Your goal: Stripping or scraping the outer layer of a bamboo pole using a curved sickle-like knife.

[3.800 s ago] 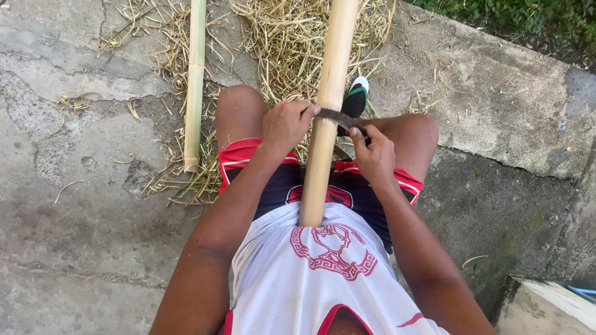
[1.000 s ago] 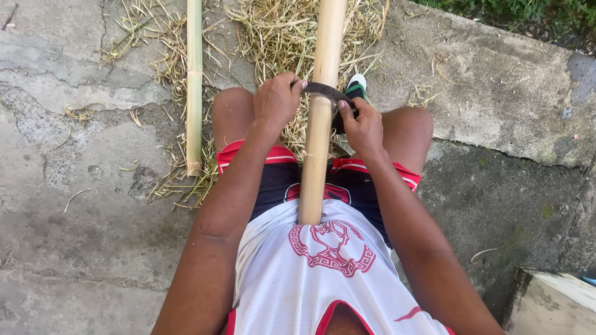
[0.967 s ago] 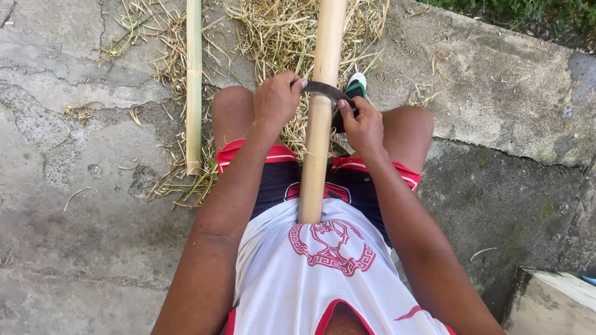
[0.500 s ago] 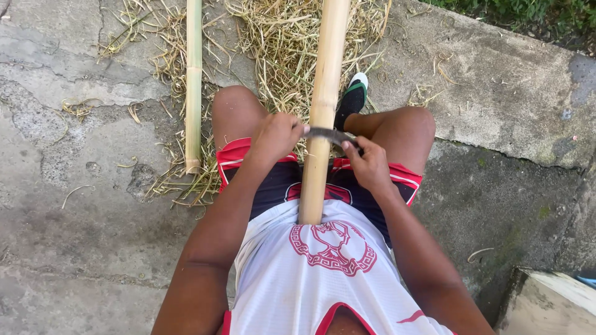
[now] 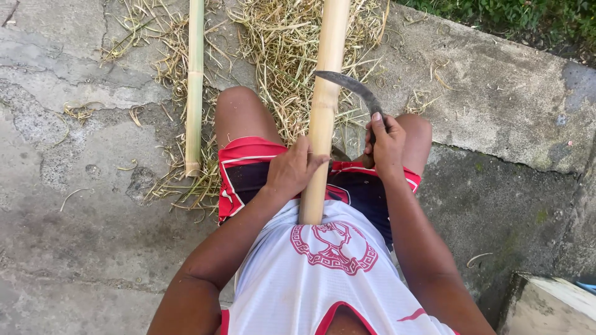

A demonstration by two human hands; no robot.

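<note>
Two hands are at work, as I see it from the head camera. My left hand is wrapped around the bamboo pole, its grip clenched on the shaft just above the lap; the pole runs from the white jersey up between the knees and out past the top edge. My right hand has its grip closed on the handle of a curved knife (dark, sickle-shaped), whose tip lies at the pole's right side; whether the edge actually touches the bamboo I cannot tell from this angle. A second, thinner bamboo pole lies on the concrete floor beside the left thigh, apart from both hands. Dry shavings are heaped beneath the poles.
</note>
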